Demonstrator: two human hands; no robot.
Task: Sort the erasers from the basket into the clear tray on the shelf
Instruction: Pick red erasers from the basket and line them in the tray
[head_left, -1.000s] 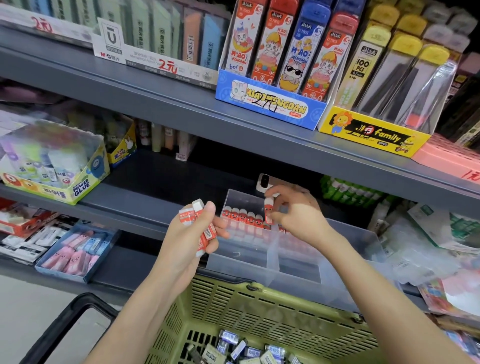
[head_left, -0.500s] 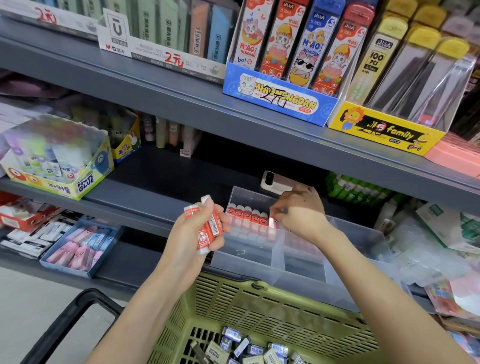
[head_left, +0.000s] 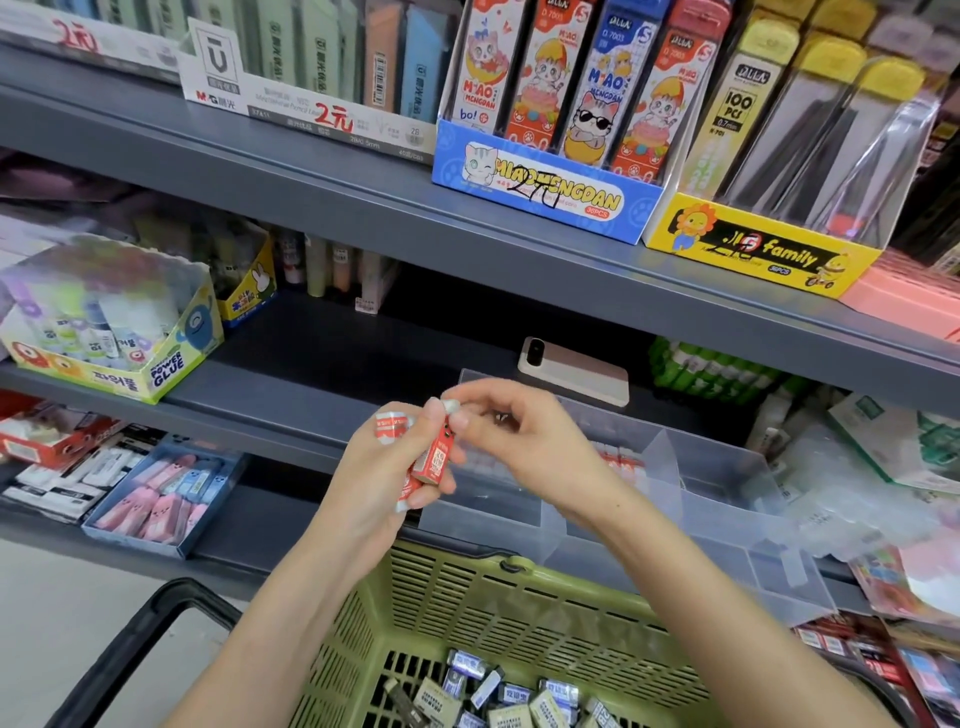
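Observation:
My left hand (head_left: 374, 478) grips a small bunch of red-sleeved erasers (head_left: 434, 460) in front of the clear tray (head_left: 727, 499) on the middle shelf. My right hand (head_left: 524, 441) reaches across and pinches the white top end of one eraser in that bunch. A row of red erasers (head_left: 621, 460) stands in the tray behind my right hand, mostly hidden. Below, the green basket (head_left: 509, 613) holds several blue, grey and cream-wrapped erasers (head_left: 498, 696).
A phone (head_left: 574, 371) lies on the shelf behind the tray. A glue-stick box (head_left: 119, 332) stands at the left, and a blue tray of pink erasers (head_left: 166, 493) sits on the lower shelf. Pencil-lead display boxes (head_left: 545, 192) line the upper shelf. The basket's black handle (head_left: 130, 654) juts left.
My right hand has left the row of erasers in the tray and moved left to my left hand, where it now pinches the top of one held eraser.

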